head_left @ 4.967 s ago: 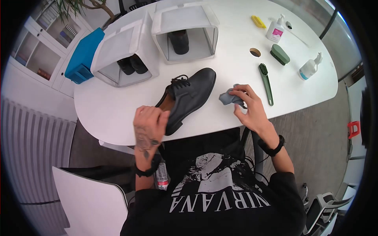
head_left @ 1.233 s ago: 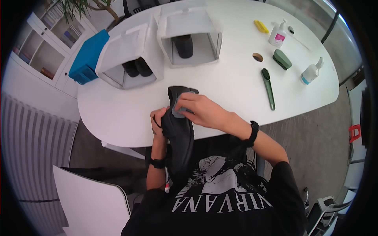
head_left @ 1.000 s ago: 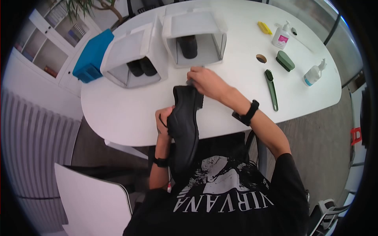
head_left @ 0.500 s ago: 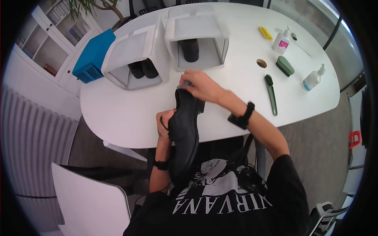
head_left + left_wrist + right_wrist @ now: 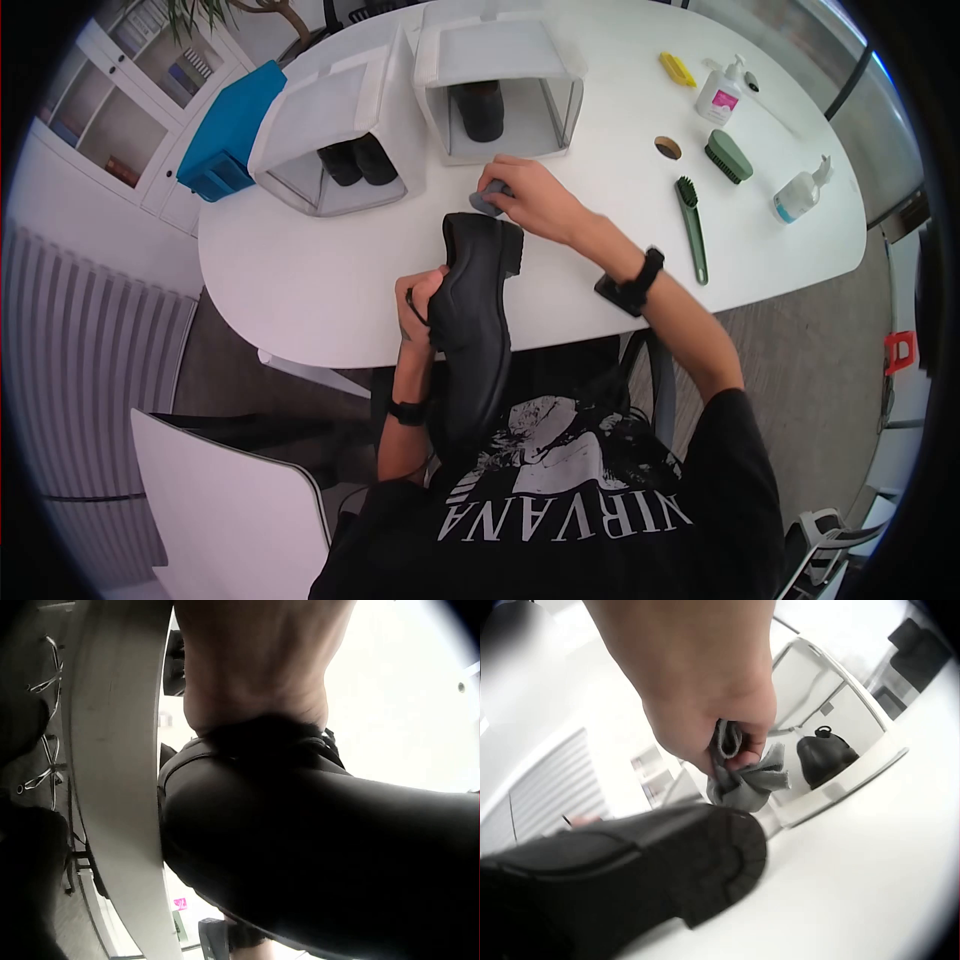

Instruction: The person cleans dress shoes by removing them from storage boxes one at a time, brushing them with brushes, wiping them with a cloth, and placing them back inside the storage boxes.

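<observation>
A black leather lace-up shoe (image 5: 472, 320) is held up at the table's near edge, heel away from me and toe by my shirt. My left hand (image 5: 420, 300) grips it at the laces from the left; the fingers inside are hidden. In the right wrist view the shoe's sole and heel (image 5: 727, 862) face the camera. My right hand (image 5: 535, 195) pinches a crumpled grey cloth (image 5: 746, 787) just beyond the heel. The left wrist view is mostly filled by the dark shoe (image 5: 247, 847), with my left hand (image 5: 262, 667) above it.
Two white shoe boxes (image 5: 330, 130) with open fronts hold black footwear at the back left, beside a blue case (image 5: 232, 130). To the right lie a green long-handled brush (image 5: 692, 230), a green oval brush (image 5: 728, 157), a pump bottle (image 5: 720, 90), a spray bottle (image 5: 802, 190) and a yellow object (image 5: 677, 69).
The shoe, earlier lying on the table, is now lifted and turned heel-away in my left hand. My right hand's cloth has moved from the shoe's side to the heel, then slightly beyond it.
</observation>
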{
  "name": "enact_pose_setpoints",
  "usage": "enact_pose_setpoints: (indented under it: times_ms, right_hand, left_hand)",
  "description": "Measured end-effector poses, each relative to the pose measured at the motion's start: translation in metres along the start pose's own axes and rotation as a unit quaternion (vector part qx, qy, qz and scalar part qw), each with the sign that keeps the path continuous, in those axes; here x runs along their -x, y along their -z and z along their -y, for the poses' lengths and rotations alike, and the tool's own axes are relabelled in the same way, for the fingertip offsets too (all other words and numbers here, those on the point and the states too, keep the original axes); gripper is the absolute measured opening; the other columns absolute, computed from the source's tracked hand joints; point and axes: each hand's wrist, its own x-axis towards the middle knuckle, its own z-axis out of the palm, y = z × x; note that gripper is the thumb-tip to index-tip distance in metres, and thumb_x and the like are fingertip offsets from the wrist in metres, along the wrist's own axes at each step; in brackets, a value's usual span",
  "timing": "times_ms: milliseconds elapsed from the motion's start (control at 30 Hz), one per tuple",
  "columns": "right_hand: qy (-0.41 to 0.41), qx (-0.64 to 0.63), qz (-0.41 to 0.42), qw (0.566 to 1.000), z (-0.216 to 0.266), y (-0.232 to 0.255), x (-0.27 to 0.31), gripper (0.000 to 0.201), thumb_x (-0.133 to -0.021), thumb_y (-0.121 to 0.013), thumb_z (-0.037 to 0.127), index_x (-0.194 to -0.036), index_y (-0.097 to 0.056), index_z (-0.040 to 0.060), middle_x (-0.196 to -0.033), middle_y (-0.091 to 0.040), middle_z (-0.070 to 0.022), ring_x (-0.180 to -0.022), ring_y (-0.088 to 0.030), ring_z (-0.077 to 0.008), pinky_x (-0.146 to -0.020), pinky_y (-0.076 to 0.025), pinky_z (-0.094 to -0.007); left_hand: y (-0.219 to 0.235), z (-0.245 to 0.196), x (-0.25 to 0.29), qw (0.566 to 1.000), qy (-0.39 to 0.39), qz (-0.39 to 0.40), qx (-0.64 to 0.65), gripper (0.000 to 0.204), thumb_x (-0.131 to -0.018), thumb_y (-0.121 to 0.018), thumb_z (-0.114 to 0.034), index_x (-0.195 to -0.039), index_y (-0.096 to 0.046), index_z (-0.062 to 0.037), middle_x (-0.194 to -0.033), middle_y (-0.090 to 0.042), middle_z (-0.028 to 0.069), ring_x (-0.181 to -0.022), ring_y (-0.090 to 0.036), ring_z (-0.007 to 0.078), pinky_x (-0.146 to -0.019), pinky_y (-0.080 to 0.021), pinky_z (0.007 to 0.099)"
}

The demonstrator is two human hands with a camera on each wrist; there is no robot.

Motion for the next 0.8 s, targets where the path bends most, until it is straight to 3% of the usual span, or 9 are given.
enact_pose_setpoints:
  times_ms: [100,233,300,433,500,567,633,667,800]
  right_hand:
    - [-0.051,-0.071,-0.041,0.995,0.063,0.018,0.019,0.013,-0.091,-0.069,0.003,-0.103,-0.066,0.0009,-0.099,-0.065,-0.0150,-0.093,-0.066,-0.0362,-0.082,-0.053,-0.0415]
    - [0.141,-0.040,0.052,0.988,0.065,-0.021,0.049,0.020,-0.090,-0.067,-0.001,-0.110,-0.064,0.0014,-0.098,-0.062,-0.0150,-0.100,-0.064,-0.0375,-0.085,-0.053,-0.0432]
    - [0.134,-0.063,0.047,0.988,0.040,-0.019,0.041,0.022,-0.090,-0.066,-0.002,-0.112,-0.062,0.0010,-0.099,-0.061,-0.0155,-0.101,-0.062,-0.0391,-0.086,-0.052,-0.0456]
    - [0.079,0.124,-0.017,0.989,0.015,0.000,0.009,0.015,-0.093,-0.067,0.004,-0.108,-0.066,0.0006,-0.098,-0.062,-0.0152,-0.092,-0.063,-0.0381,-0.083,-0.053,-0.0433]
    - [-0.037,-0.024,-0.033,0.998,0.032,0.014,0.018,0.014,-0.093,-0.070,0.006,-0.106,-0.068,0.0012,-0.100,-0.064,-0.0143,-0.087,-0.065,-0.0341,-0.079,-0.054,-0.0404]
    - [-0.055,-0.104,-0.017,0.993,0.072,0.021,0.040,0.017,-0.091,-0.073,0.004,-0.107,-0.069,0.0020,-0.104,-0.067,-0.0138,-0.091,-0.068,-0.0316,-0.080,-0.054,-0.0389]
    - [0.087,-0.096,0.021,0.991,0.084,0.003,0.058,0.018,-0.091,-0.072,0.002,-0.108,-0.068,0.0015,-0.103,-0.065,-0.0144,-0.096,-0.066,-0.0339,-0.084,-0.054,-0.0407]
    - [0.100,-0.059,0.056,0.992,0.080,-0.008,0.064,0.017,-0.090,-0.068,-0.001,-0.107,-0.066,0.0000,-0.101,-0.062,-0.0158,-0.097,-0.065,-0.0374,-0.086,-0.053,-0.0450]
    - [0.037,0.087,-0.028,0.995,0.015,-0.003,0.035,0.014,-0.089,-0.062,-0.004,-0.102,-0.063,-0.0018,-0.102,-0.062,-0.0181,-0.095,-0.063,-0.0431,-0.083,-0.052,-0.0486]
  left_hand:
    - [-0.010,-0.011,0.001,0.999,0.012,-0.010,0.032,0.048,-0.097,-0.056,-0.031,-0.061,-0.051,0.0001,-0.063,-0.060,0.0028,-0.057,-0.051,0.0092,-0.054,-0.041,0.0285]
    - [0.003,-0.007,0.005,0.999,0.015,-0.047,-0.015,0.043,-0.100,-0.058,-0.027,-0.073,-0.063,0.0060,-0.066,-0.062,0.0030,-0.061,-0.055,0.0114,-0.059,-0.044,0.0276]
    - [-0.001,-0.015,-0.001,0.999,0.008,0.033,0.010,0.046,-0.102,-0.056,-0.031,-0.071,-0.059,0.0031,-0.065,-0.058,0.0006,-0.061,-0.053,0.0101,-0.057,-0.041,0.0292]
    - [0.003,-0.007,0.002,0.999,0.021,0.023,0.032,0.046,-0.102,-0.056,-0.031,-0.070,-0.057,0.0019,-0.065,-0.057,0.0004,-0.061,-0.052,0.0101,-0.057,-0.040,0.0301]
    - [0.006,0.006,-0.001,0.999,-0.009,0.022,0.026,0.045,-0.102,-0.056,-0.030,-0.070,-0.056,0.0020,-0.066,-0.058,0.0004,-0.061,-0.052,0.0100,-0.057,-0.040,0.0298]
    - [-0.011,0.038,0.001,0.993,-0.044,-0.091,0.061,0.046,-0.102,-0.057,-0.031,-0.071,-0.057,0.0026,-0.067,-0.060,0.0004,-0.063,-0.054,0.0099,-0.058,-0.041,0.0294]
    - [-0.011,0.038,0.005,0.979,-0.054,-0.191,0.047,0.046,-0.101,-0.057,-0.032,-0.073,-0.060,0.0035,-0.068,-0.062,0.0013,-0.066,-0.057,0.0102,-0.059,-0.042,0.0283]
    - [-0.004,-0.010,0.004,1.000,-0.007,-0.012,0.003,0.047,-0.100,-0.057,-0.033,-0.073,-0.061,0.0045,-0.069,-0.063,0.0013,-0.067,-0.058,0.0100,-0.060,-0.042,0.0267]
    - [0.000,-0.016,0.000,0.999,0.020,0.037,0.015,0.047,-0.100,-0.057,-0.034,-0.073,-0.061,0.0045,-0.069,-0.061,-0.0002,-0.066,-0.055,0.0086,-0.058,-0.040,0.0260]
